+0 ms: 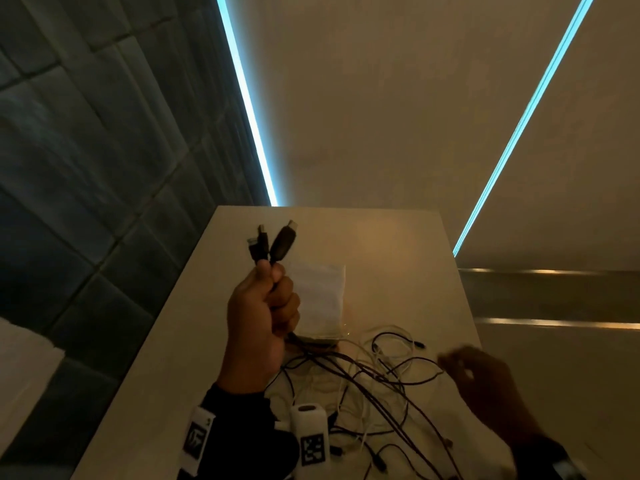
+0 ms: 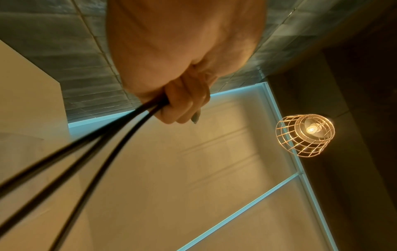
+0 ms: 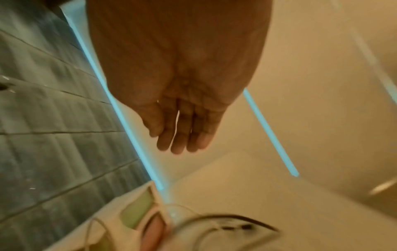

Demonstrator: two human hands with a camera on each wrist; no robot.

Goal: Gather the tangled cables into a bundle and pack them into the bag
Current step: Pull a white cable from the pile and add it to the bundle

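Observation:
My left hand point(image 1: 263, 306) is raised above the table and grips the ends of black cables; their dark plugs point(image 1: 273, 244) stick up out of the fist. In the left wrist view the black cables point(image 2: 90, 152) run down from the curled fingers point(image 2: 182, 105). A tangle of black and white cables point(image 1: 374, 386) lies on the table near me. A white bag point(image 1: 320, 299) lies flat just behind my left hand. My right hand point(image 1: 485, 386) hovers blurred at the right of the tangle; in the right wrist view its fingers point(image 3: 182, 132) are straight and hold nothing.
The beige table point(image 1: 398, 244) is narrow, with its far edge just past the bag and its left edge beside a grey tiled wall point(image 1: 86, 168). A white cylindrical device point(image 1: 310, 431) sits at the near edge. A caged lamp point(image 2: 305, 135) hangs overhead.

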